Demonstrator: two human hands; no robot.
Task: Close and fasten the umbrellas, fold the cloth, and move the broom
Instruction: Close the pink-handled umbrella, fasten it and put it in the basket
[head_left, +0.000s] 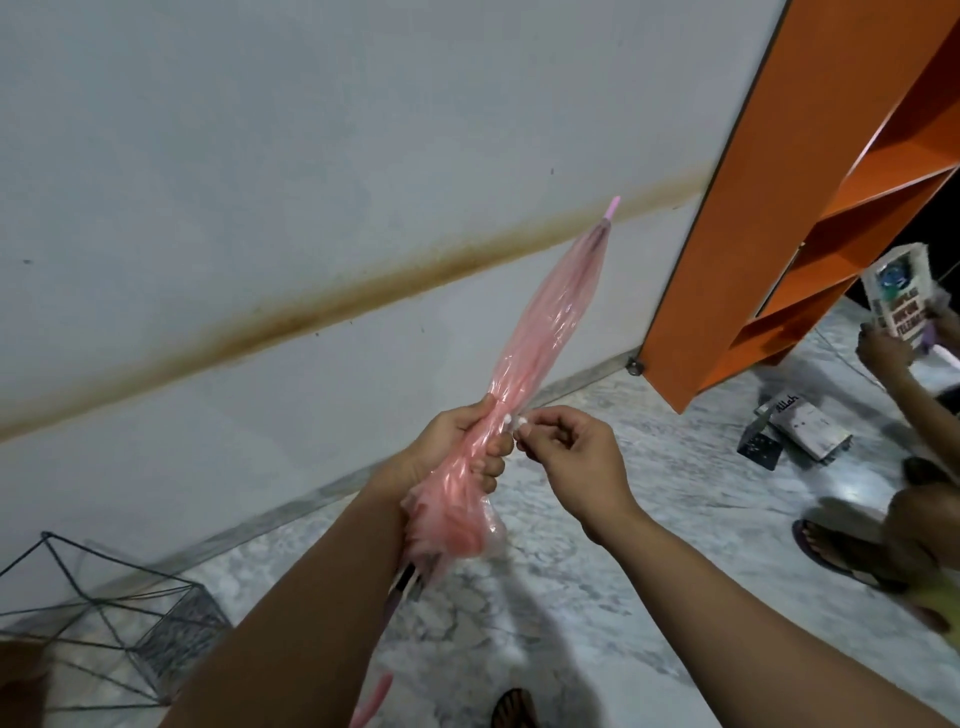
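step: fastening the pink umbrella (524, 332), canopy already collapsed and bunched.
left hand (462, 441): my grip wrapped tight round the gathered canopy, mid-frame, tip pointing up and far toward the wall (260, 156).
right hand (566, 447): fingers pinching the small white tab at the canopy's right side, probably the strap end.
next: wrap strap round the folds, press closure shut; keep the left squeeze so the plastic doesn't spring loose.
other: clear umbrella (104, 613) lies open on the floor (597, 597), near left, not yet done.

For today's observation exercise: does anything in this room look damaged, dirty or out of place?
A brown stain runs in a long band across the white wall, like water damage. On the floor by the orange shelf, a box lies tipped over.
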